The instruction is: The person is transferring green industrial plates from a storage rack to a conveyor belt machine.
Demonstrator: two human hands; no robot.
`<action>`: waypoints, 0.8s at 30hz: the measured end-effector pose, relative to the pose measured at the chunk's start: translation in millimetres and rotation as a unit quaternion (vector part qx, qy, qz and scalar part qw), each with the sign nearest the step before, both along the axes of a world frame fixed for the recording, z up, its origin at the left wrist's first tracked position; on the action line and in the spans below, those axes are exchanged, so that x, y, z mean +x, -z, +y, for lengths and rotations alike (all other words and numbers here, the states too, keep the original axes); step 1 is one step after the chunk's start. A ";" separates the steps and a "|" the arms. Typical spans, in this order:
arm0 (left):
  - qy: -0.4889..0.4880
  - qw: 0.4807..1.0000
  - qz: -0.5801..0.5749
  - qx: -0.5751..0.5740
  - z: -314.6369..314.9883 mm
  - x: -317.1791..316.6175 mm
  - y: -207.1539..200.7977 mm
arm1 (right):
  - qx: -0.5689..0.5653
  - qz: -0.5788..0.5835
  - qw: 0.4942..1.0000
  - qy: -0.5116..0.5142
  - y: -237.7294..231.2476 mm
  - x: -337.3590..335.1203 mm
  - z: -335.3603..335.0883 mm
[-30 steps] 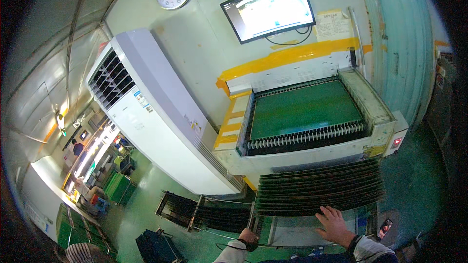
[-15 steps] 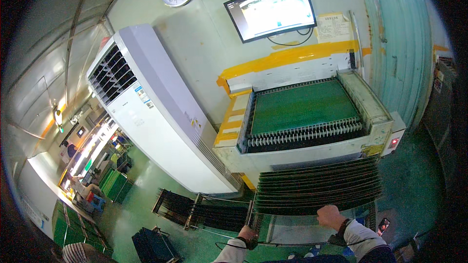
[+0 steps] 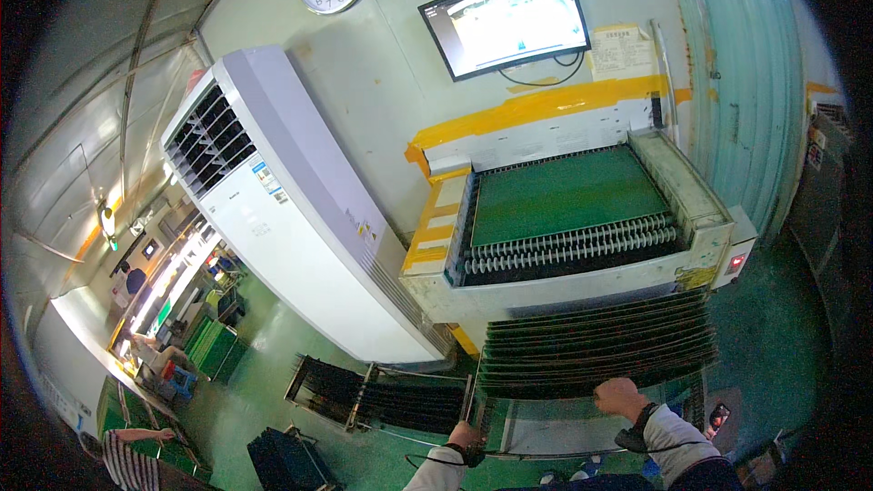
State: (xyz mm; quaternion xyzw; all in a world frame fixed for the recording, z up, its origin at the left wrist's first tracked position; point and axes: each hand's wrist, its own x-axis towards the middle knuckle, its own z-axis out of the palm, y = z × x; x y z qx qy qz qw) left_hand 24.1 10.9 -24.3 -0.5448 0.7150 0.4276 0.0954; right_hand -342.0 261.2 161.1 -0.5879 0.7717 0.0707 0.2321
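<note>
My left hand [image 3: 466,435] is closed around the left rail of a metal rack [image 3: 555,455] at the lower middle. My right hand [image 3: 618,397] is curled like a fist at the near edge of the dark thin boards [image 3: 596,355], which stand in several close rows in that rack. What its fingers hold, if anything, is hidden. Beyond the rack is a roller conveyor machine [image 3: 546,286]. A flat green board [image 3: 568,195] lies on it, past the near rows of disc rollers [image 3: 573,247].
A tall white air conditioner [image 3: 300,209] stands left of the machine. Racks of dark boards [image 3: 382,395] and a dark stack [image 3: 286,459] are on the floor. A person in a striped top [image 3: 132,464] is at lower left. A screen [image 3: 509,23] hangs on the wall.
The green board has slid slightly farther from me, baring more of the rollers. At lower left the striped person has shifted, and an outstretched arm now shows. My hands have barely moved.
</note>
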 end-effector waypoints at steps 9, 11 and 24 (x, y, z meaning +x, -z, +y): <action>0.464 0.821 -0.055 -0.326 0.0 15.0 40.7 | 0.003 -0.022 0.999 0.029 -12.8 8.9 -0.4; 0.473 0.824 -0.077 -0.301 -3.5 3.9 46.1 | -0.042 -0.018 0.996 0.072 -1.3 4.8 2.2; -0.009 0.840 0.056 0.539 -62.8 34.1 45.8 | -0.216 -0.014 0.973 0.076 31.1 -2.0 4.6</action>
